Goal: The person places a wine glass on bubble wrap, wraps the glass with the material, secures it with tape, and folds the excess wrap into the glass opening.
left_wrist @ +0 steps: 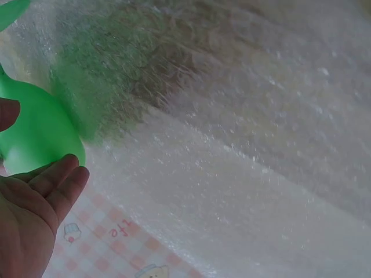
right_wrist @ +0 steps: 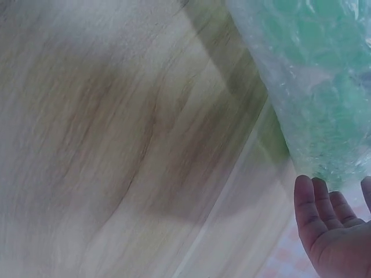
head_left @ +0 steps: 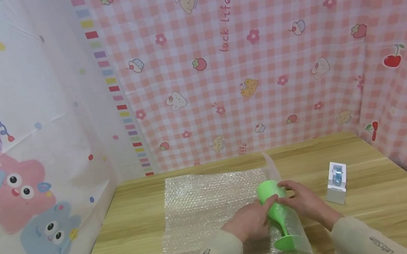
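A bright green plastic goblet (head_left: 270, 188) lies on a sheet of bubble wrap (head_left: 201, 209), its bowl toward the back and its round foot toward me. My left hand (head_left: 251, 220) holds the bowl from the left; the left wrist view shows thumb and fingers on opposite sides of the green bowl (left_wrist: 40, 127). From the right, my right hand (head_left: 304, 200) grips the wrap's right edge, which is folded up over the goblet's side. In the right wrist view, the right hand's fingertips (right_wrist: 305, 188) are at the bubble wrap (right_wrist: 324, 116), green showing through it.
A small white tape dispenser (head_left: 337, 187) with a bluish roll stands right of the hands on the wood-grain table (head_left: 124, 232). A pink checked cloth (head_left: 233, 62) hangs behind the table, and a white cartoon cloth (head_left: 64, 124) hangs on the left.
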The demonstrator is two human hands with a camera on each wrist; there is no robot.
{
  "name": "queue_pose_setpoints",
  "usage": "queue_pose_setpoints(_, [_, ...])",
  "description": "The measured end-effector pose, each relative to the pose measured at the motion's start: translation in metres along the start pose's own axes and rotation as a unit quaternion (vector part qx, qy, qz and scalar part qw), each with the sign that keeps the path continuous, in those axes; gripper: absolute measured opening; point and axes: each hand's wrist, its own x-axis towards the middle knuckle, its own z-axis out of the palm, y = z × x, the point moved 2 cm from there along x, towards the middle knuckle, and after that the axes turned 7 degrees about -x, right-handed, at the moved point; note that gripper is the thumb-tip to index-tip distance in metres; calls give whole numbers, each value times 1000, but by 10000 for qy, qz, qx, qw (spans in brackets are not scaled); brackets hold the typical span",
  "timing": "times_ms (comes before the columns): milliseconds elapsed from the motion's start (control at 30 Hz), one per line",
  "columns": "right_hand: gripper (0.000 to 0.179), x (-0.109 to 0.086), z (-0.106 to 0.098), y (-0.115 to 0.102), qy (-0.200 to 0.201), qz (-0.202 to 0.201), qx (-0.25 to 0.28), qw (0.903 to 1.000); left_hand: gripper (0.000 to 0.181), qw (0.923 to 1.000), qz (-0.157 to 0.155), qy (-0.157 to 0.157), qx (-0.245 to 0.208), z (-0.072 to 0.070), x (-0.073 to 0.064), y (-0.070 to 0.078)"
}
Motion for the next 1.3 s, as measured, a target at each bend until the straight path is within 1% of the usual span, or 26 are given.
queue_pose_setpoints(167, [51,-1,0,-1,-95,-162,-140,9997,88,9999,-23,-61,-127,-2,-2,0])
queue_pose_setpoints(300, [51,-2,0,-1,-168,-371,-137,9991,86,9996,-1,-66,-261,-1,-3,-3])
queue_pose_setpoints(367, [51,-2,1,-1,-187,-407,-74,9990,85,9996,-4,-80,-275,1,-4,-5])
queue_pose_setpoints(467, [52,-2,3,-2,-235,-381,59,9990,82,9996,-14,-103,-270,3,-4,-6])
queue_pose_setpoints(600, [53,-3,5,-3,-274,-201,177,9993,78,9998,-25,-74,-189,4,-4,-8])
queue_pose_setpoints(767, [53,-2,6,-4,-256,-114,69,9996,75,9999,-30,-32,-167,4,-4,-9])
queue_pose_setpoints(867, [53,-1,7,-4,-236,-98,-30,9997,74,9997,40,1,-240,3,-5,-10])
queue_pose_setpoints(967, [53,-2,6,-6,-206,-56,-108,9997,67,9991,179,251,-294,-1,-5,-10])
queue_pose_setpoints(1033, [52,-2,7,-8,-181,-2,-125,9998,58,9976,311,564,-259,-4,-5,-10])
queue_pose_setpoints(1100, [51,-2,7,-10,-169,-59,-192,9997,44,9946,440,935,-64,-7,-4,-9])
queue_pose_setpoints(1167, [51,-1,8,-11,-146,-104,-225,9996,33,9908,554,1222,180,-8,-2,-8])
queue_pose_setpoints(1233, [52,-1,9,-12,-116,-199,-238,9995,24,9861,667,1445,484,-9,1,-5])
queue_pose_setpoints(1300, [51,0,9,-12,-69,-286,-251,9993,20,9836,701,1525,663,-9,4,-3])
